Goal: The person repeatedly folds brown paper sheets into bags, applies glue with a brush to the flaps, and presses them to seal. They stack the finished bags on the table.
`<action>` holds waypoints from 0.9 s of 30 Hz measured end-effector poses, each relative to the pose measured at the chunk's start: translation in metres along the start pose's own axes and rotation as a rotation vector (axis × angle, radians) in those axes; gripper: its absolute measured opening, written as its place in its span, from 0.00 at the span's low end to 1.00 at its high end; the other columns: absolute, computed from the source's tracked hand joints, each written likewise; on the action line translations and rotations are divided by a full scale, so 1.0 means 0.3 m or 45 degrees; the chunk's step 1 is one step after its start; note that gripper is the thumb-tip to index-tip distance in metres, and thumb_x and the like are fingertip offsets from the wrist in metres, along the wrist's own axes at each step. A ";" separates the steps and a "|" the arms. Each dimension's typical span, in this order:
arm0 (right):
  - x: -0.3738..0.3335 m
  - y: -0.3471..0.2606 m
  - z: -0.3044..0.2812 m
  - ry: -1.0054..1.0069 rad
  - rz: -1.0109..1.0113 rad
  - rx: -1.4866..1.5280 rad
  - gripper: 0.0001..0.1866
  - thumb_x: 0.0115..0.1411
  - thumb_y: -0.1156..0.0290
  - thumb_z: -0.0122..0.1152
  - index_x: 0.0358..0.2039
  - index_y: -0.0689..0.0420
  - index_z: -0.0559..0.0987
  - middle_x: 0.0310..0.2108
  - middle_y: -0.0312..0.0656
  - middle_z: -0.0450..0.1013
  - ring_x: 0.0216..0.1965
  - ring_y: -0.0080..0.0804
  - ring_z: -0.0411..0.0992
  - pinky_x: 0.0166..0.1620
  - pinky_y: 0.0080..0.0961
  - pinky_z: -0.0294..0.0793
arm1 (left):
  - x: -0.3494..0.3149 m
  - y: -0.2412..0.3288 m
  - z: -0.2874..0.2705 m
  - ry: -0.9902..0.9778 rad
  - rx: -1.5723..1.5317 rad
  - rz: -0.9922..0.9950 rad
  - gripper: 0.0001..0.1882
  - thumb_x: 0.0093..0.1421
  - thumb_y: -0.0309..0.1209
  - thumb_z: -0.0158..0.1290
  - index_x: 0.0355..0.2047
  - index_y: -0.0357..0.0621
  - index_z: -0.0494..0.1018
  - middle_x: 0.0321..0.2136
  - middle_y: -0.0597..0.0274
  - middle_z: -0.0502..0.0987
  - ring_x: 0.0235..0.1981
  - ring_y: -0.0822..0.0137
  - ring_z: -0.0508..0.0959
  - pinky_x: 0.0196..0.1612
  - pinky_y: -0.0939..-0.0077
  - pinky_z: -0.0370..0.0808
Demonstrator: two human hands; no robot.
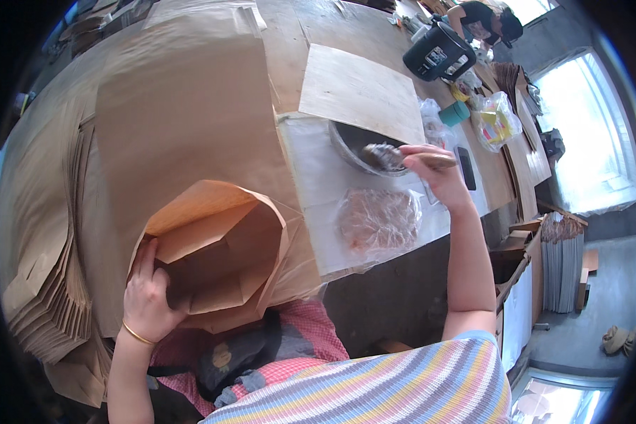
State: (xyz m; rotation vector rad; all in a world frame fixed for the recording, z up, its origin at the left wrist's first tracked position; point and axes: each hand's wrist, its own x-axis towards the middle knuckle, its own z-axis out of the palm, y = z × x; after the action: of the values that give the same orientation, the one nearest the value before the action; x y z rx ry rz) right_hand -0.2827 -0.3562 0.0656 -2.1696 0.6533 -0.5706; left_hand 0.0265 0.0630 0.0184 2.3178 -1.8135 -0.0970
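Observation:
My left hand [148, 297] holds the near left side of an opened brown paper bag [268, 244], its fingers against the left wall and its thumb at the mouth. The bag's mouth gapes toward me, showing folded flaps inside. My right hand [438, 173] grips the wooden handle of a brush [431, 160]. Its bristle end, pale and blurred, is over a dark round bowl [346, 152], partly covered by a pale board [360, 88]. Whether the bristles touch what is in the bowl I cannot tell. Close to the bowl lies a clear plastic bag [380, 219] with something brownish in it.
Flat brown paper sheets [184, 106] cover the table's middle; a fanned stack of paper bags [56, 283] lies left. A phone [466, 168], a teal cup [454, 114] and a large black mug [438, 53] stand right of the board. Another person [484, 25] bends over the far end.

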 end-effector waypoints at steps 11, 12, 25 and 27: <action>0.036 -0.032 0.051 0.198 0.253 1.267 0.07 0.58 0.71 0.58 0.32 0.62 0.79 0.21 0.32 0.70 0.18 0.13 0.60 0.22 0.12 0.57 | 0.028 -0.019 0.013 -0.252 -0.490 -0.476 0.60 0.34 0.35 0.72 0.65 0.40 0.49 0.64 0.39 0.51 0.65 0.42 0.56 0.66 0.59 0.59; 0.005 -0.145 0.159 0.272 0.207 1.215 0.07 0.58 0.71 0.59 0.32 0.61 0.79 0.21 0.32 0.70 0.18 0.13 0.60 0.22 0.13 0.57 | 0.018 -0.038 0.011 -0.228 -0.527 -0.429 0.63 0.34 0.38 0.72 0.67 0.43 0.46 0.64 0.39 0.52 0.65 0.42 0.56 0.66 0.58 0.59; -0.089 -0.474 1.094 -0.304 0.306 0.707 0.07 0.60 0.71 0.61 0.29 0.62 0.79 0.21 0.33 0.73 0.25 0.15 0.68 0.28 0.18 0.69 | -0.002 -0.075 0.068 -0.089 -0.720 -0.224 0.64 0.34 0.40 0.71 0.68 0.52 0.44 0.62 0.42 0.55 0.63 0.41 0.59 0.63 0.57 0.62; -0.124 -0.483 1.041 -0.366 0.324 0.707 0.07 0.59 0.72 0.61 0.28 0.63 0.79 0.21 0.34 0.74 0.25 0.16 0.68 0.29 0.19 0.70 | 0.005 -0.069 0.055 -0.149 -0.720 -0.255 0.63 0.34 0.38 0.71 0.68 0.48 0.45 0.62 0.42 0.56 0.63 0.42 0.58 0.65 0.58 0.59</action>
State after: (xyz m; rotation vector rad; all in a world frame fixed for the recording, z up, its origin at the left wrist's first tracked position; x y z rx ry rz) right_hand -0.0901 -0.0791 -0.0125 -1.5779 0.5256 -0.2540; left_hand 0.0437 0.0646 -0.0017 2.0939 -1.3554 -0.6901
